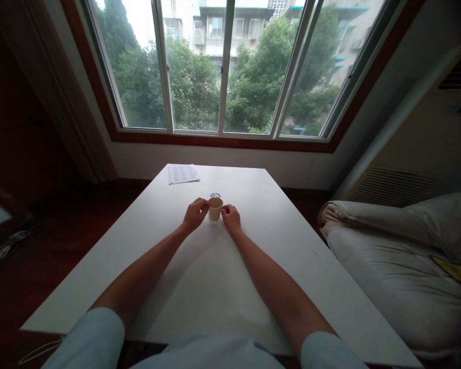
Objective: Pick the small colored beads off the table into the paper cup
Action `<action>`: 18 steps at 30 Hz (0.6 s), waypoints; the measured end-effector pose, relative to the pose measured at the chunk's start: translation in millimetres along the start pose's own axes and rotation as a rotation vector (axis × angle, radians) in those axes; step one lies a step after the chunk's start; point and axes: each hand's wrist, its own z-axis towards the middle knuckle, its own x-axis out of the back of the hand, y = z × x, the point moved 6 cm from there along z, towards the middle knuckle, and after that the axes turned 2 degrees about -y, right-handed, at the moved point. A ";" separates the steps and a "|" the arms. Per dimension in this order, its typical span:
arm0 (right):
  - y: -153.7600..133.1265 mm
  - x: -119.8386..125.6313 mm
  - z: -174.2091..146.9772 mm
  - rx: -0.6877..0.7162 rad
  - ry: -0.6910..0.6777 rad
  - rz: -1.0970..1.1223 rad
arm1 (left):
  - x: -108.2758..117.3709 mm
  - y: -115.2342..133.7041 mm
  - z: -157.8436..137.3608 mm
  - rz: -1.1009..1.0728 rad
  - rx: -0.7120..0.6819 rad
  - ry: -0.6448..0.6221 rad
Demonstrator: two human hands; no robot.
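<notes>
A small tan paper cup (215, 211) stands upright on the white table (215, 287), its open top facing up. My left hand (195, 212) is at the cup's left side, thumb and fingers closed at the rim. On the opposite side, my right hand (231, 217) pinches the cup just below the rim. The cup's inside looks bare, though its bottom is hidden. Right behind it lies a small dark-ringed item (215, 195), partly covered by the cup and too small to make out.
Printed sheets of paper (183, 174) lie at the table's far left corner. Beyond the far edge is a wall with a wide window (223, 77). A pale padded sofa (388, 266) stands to the right. Cables (7, 246) lie on the dark floor at left.
</notes>
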 end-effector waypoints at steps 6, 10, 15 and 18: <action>-3.1 0.9 -1.0 0.017 -0.003 -0.011 | -9.8 4.0 33.4 0.073 -0.027 -0.004; -4.1 0.5 -0.1 0.025 0.002 0.003 | -21.0 1.3 42.4 0.178 -0.009 -0.076; -0.5 -5.6 0.3 -0.027 -0.049 0.120 | -23.2 6.2 41.2 0.202 -0.086 -0.088; -2.5 -12.8 -1.2 -0.018 -0.145 0.222 | -22.8 5.9 35.9 0.181 -0.086 -0.091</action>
